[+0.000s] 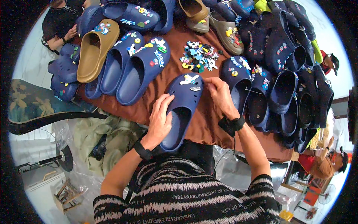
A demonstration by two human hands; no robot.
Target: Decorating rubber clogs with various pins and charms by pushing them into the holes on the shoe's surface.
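Observation:
A navy blue slip-on clog (179, 97) lies in front of me, toe pointing away and slightly right. On its holed upper sit a white figure-shaped charm (189, 79) and a small silver-grey charm (195, 89). My left hand (160, 118) grips the clog along its left side near the opening. Beside the toe, at its right edge, is my right hand (222, 96), with thumb and forefinger drawn together; whatever they may pinch is hidden. Beyond the toe lies a pile of small colourful shoe charms (199, 56).
Brown cloth (147, 106) covers the table. Decorated blue clogs (143, 72) and a tan clog (91, 56) stand at the left. More dark clogs (257, 97) crowd the right side. A patterned chair back (41, 102) is at the left. Other people sit farther off.

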